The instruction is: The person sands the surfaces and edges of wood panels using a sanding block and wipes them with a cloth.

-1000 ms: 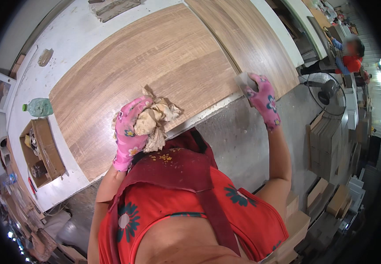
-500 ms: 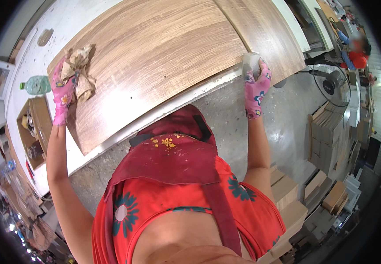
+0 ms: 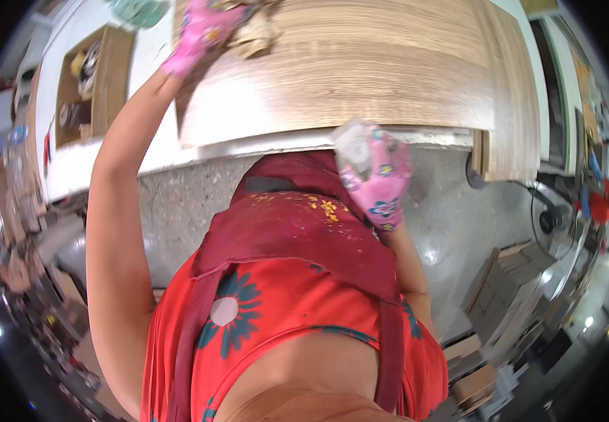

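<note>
Wiping step: here we are at the wood-grain panel (image 3: 347, 67), and by the look of it this is a wipe-down, worked from the left hand's side.
Left hand: pink flowered glove (image 3: 206, 32), way out at the upper edge, touching the crumpled beige cloth (image 3: 255, 36); how far those fingers close, I can't tell.
Right hand: matching glove (image 3: 382, 176), well apart from its partner, thumb and fingers clamped on a pale flat piece (image 3: 351, 146) at the panel's near edge; whether that piece touches the edge, no telling.
Panel: lying flat on the white table (image 3: 151, 116), near edge facing the maroon apron (image 3: 290, 228), with a second board (image 3: 519, 95) to its right.
Table's left end: cardboard box (image 3: 116, 81) with odds and ends inside, green bottle (image 3: 139, 10) just beyond it.
Next move: I'd say it calls for cloth pressed flat, even pressure along the grain, and that pale piece kept from scratching the surface.
</note>
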